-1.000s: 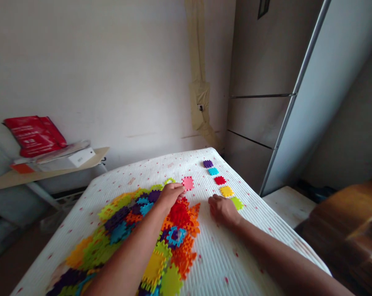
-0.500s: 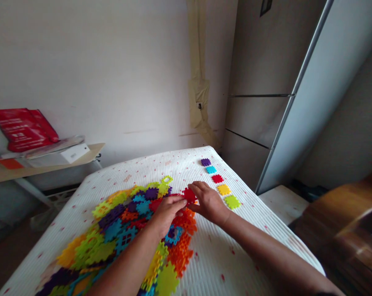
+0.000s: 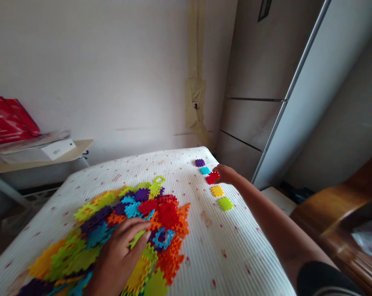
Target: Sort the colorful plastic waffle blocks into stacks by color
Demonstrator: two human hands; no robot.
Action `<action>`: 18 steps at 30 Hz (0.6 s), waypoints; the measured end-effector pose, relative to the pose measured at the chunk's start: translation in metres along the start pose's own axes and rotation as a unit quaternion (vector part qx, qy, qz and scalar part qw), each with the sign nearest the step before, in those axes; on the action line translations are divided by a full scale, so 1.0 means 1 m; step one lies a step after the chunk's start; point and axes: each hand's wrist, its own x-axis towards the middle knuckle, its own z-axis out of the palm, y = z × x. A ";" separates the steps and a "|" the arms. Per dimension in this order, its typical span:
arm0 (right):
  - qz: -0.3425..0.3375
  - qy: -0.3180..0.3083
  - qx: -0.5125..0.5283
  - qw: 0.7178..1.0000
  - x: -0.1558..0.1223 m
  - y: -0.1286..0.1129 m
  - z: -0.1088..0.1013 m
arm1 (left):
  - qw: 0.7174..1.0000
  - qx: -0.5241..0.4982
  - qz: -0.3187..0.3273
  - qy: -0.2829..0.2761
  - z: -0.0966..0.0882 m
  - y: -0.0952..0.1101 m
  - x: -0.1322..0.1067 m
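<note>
A heap of colourful interlocking plastic tiles (image 3: pixel 133 218) lies on a white ribbed mattress (image 3: pixel 235 246) with red dots. My left hand (image 3: pixel 121 250) rests flat on the near part of the heap, fingers stretched out. Along the far right edge runs a row of single tiles: purple (image 3: pixel 199 163), cyan (image 3: pixel 204 170), red (image 3: pixel 212 178), yellow (image 3: pixel 217 190) and green (image 3: pixel 225 203). My right hand (image 3: pixel 224 173) reaches out to that row, its fingers pinched on the red tile there.
A low board at the left carries a red bag (image 3: pixel 7 121) and a white box (image 3: pixel 58 149). Grey cabinet doors (image 3: pixel 250 102) stand behind the mattress's far right corner. Brown wooden furniture (image 3: pixel 343 205) sits close by on the right.
My right hand took a red tile at the heap and carried it out to the row on the right. My left hand drew back and now lies flat on the near tiles.
</note>
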 end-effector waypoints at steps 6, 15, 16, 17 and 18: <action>-0.001 -0.040 -0.017 0.999 0.015 0.007 0.022 | 0.976 0.138 0.106 0.134 -0.014 -0.023 -0.022; 0.000 -0.075 -0.037 0.997 0.020 0.000 0.024 | 0.956 0.148 0.186 0.172 -0.012 -0.017 -0.031; -0.003 -0.078 -0.035 0.996 0.020 0.000 0.024 | 0.955 0.147 0.192 0.172 -0.013 -0.016 -0.031; -0.007 -0.081 -0.033 0.996 0.021 0.000 0.024 | 0.954 0.146 0.196 0.172 -0.014 -0.016 -0.031; -0.009 -0.082 -0.031 0.996 0.021 0.001 0.025 | 0.954 0.145 0.197 0.173 -0.014 -0.015 -0.031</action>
